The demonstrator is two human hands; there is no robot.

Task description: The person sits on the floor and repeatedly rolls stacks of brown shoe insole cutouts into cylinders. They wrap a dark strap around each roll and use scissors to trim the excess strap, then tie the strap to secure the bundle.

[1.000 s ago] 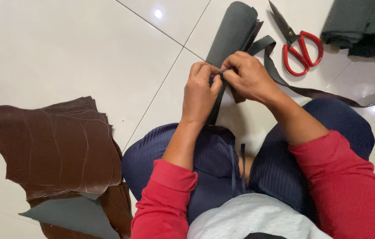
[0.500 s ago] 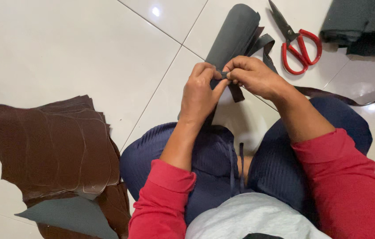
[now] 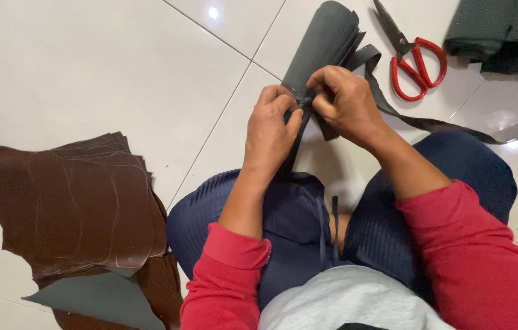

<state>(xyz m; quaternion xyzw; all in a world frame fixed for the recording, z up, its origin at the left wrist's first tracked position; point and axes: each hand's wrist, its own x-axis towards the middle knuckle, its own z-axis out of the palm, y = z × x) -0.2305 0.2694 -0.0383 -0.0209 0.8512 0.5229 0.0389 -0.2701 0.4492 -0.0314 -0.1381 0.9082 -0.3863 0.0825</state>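
A roll of dark grey leather-like sheet [image 3: 326,43] lies on the white floor tiles in front of my knees. A long strip of the same grey material [image 3: 393,110] wraps around its lower end and trails off to the right. My left hand [image 3: 274,125] pinches the strip at the roll's near end. My right hand [image 3: 344,101] grips the strip right beside it, fingertips touching the left hand. The knot or crossing point is hidden between my fingers.
Red-handled scissors [image 3: 411,58] lie on the tiles right of the roll. Folded dark fabric [image 3: 503,33] sits at the top right. A stack of brown leather pieces [image 3: 69,208] with a grey piece [image 3: 100,299] lies at my left. I sit cross-legged in blue trousers.
Both hands have kept working the strip at the roll's near end; the view has shifted slightly and the trailing strip has moved a little on the floor.
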